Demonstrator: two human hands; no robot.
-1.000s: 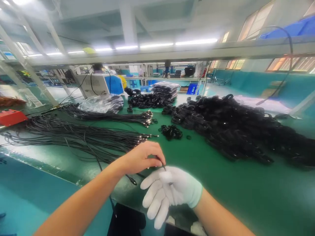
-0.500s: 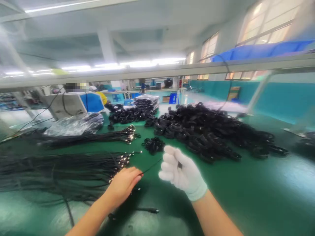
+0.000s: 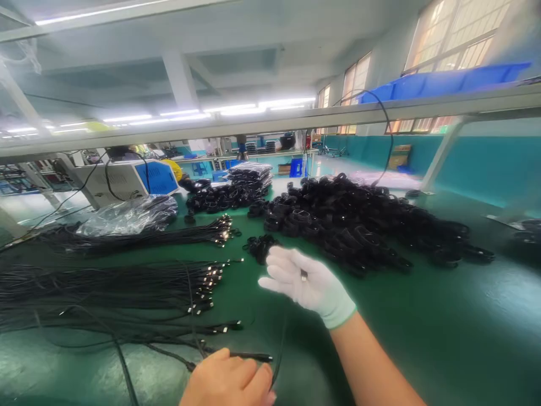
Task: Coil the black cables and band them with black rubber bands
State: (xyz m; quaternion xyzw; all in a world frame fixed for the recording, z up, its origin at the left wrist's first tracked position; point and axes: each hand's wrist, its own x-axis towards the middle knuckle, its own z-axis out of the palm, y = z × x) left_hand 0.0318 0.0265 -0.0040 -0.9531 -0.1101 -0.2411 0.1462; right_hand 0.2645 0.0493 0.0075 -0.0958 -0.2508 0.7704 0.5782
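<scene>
My right hand (image 3: pixel 306 285), in a white glove, is turned palm up with its fingers loosely stretched. It holds the small metal-tipped connector (image 3: pixel 304 275) of a black cable against the palm. Below the glove a thin black cable (image 3: pixel 281 349) hangs down to my left hand (image 3: pixel 234 379). That bare hand is low at the bottom edge, fingers wrapped round the cable and partly out of the frame. Beside it on the green table lies a black cable plug (image 3: pixel 260 357). To the left spread many straight black cables (image 3: pixel 139 293) with metal plugs.
A large heap of coiled black cables (image 3: pixel 350 225) covers the back right, with a small pile (image 3: pixel 258 248) before it. Further left are a second cable bundle (image 3: pixel 160 237), clear plastic bags (image 3: pixel 131 214) and a white-and-blue machine (image 3: pixel 131 179). A shelf beam (image 3: pixel 270 125) crosses above the table.
My left hand has moved down and toward me, drawing along the cable. My right fingers have loosened from a curl, so the connector in the palm now shows.
</scene>
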